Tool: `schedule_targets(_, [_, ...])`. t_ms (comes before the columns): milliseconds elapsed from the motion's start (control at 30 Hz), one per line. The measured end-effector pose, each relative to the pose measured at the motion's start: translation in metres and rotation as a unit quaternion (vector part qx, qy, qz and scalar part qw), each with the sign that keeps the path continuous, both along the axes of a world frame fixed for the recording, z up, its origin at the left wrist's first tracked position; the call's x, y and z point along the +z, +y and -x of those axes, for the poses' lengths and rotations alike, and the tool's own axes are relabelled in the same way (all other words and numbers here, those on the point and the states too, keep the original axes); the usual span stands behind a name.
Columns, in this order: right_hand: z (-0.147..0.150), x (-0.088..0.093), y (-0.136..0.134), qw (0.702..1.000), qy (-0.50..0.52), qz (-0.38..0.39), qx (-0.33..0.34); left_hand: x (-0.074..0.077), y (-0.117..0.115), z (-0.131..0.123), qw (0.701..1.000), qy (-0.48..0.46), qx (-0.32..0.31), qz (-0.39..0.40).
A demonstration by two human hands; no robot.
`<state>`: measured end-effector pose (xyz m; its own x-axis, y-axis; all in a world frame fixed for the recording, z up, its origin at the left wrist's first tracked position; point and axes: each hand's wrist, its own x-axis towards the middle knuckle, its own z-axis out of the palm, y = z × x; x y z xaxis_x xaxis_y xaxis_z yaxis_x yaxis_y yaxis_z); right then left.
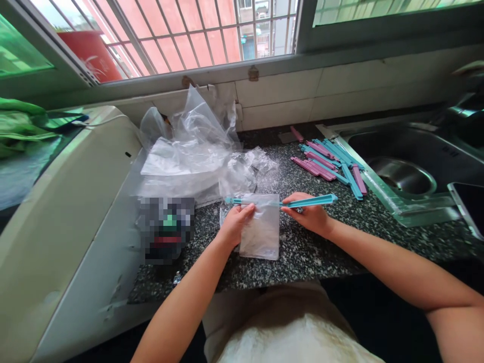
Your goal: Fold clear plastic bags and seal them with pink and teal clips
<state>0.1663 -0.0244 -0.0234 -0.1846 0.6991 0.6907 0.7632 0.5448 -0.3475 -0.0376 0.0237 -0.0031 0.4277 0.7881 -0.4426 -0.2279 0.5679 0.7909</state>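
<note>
Clear plastic first, at left: heaps up as loose bags (196,151) against the tiled wall (276,96), then lies flat on the speckled counter (321,254) as one small bag (262,234). Pinches that bag's top edge with the left hand (234,223), fingers closed on it, and grips with the right hand (308,215) a teal clip (317,200) (laid across the bag's mouth, its far end jutting out rightward). Further right, shows pink and teal clips (325,162) strewn just beside the steel sink (416,151).

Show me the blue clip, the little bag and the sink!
blue clip (313,201): head view, on its long bar.
little bag (262,234): head view, middle of the plastic.
sink (397,146): head view, on its inner wall.
</note>
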Motion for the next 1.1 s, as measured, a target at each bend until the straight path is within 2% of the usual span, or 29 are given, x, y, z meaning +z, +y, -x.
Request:
schedule_targets(267, [0.000, 0.005, 0.001, 0.999, 0.002, 0.003, 0.047, -0.001, 0.000, 0.000, 0.999, 0.005, 0.037, -0.012])
schedule_targets(567, [-0.003, 0.013, -0.007, 0.990, 0.108, 0.059, 0.062, -0.003, -0.001, 0.001, 0.996, -0.013, 0.078, -0.030])
schedule_targets(700, [-0.002, 0.015, -0.009, 0.991, 0.119, 0.040, 0.049, -0.002, -0.003, 0.000, 0.995, -0.024, 0.084, -0.042])
schedule_targets(900, [-0.001, 0.017, -0.010, 0.996, 0.058, 0.001, 0.066, -0.005, -0.003, 0.000, 0.994, -0.017, 0.087, -0.060])
schedule_targets(1100, [-0.002, 0.010, -0.010, 0.997, 0.069, -0.014, 0.040, -0.003, -0.005, -0.001, 0.995, -0.024, 0.088, -0.043])
